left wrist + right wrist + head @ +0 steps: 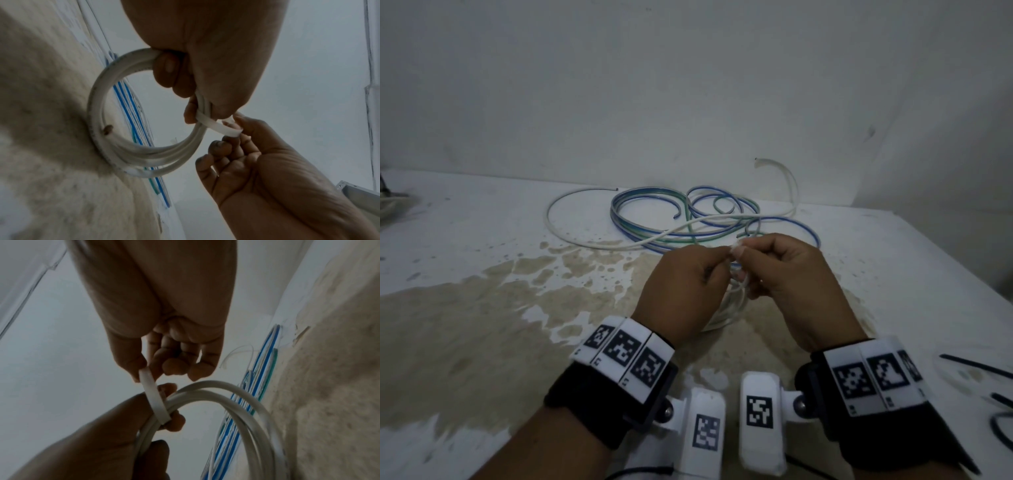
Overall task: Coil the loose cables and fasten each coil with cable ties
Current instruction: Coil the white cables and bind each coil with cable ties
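Observation:
A small coil of white cable (729, 308) hangs between my two hands over the stained table. My left hand (722, 263) grips the coil (102, 129) at its top, fingers curled round the strands. A white cable tie (218, 126) loops around the bundle beside those fingers. My right hand (739, 253) pinches the tie's free end (149, 384) between thumb and forefinger, its other fingers loosely curled. The coil (246, 410) arcs down to the right of the tie. Behind the hands lies a loose tangle of blue, green and white cables (688, 219).
The white table (482, 325) has a large brown stain under and left of my hands. Black cable ties (976, 366) and a black cable loop (1000, 431) lie at the right edge. A white wall rises behind the tangle. Some object (387, 195) sits at the far left.

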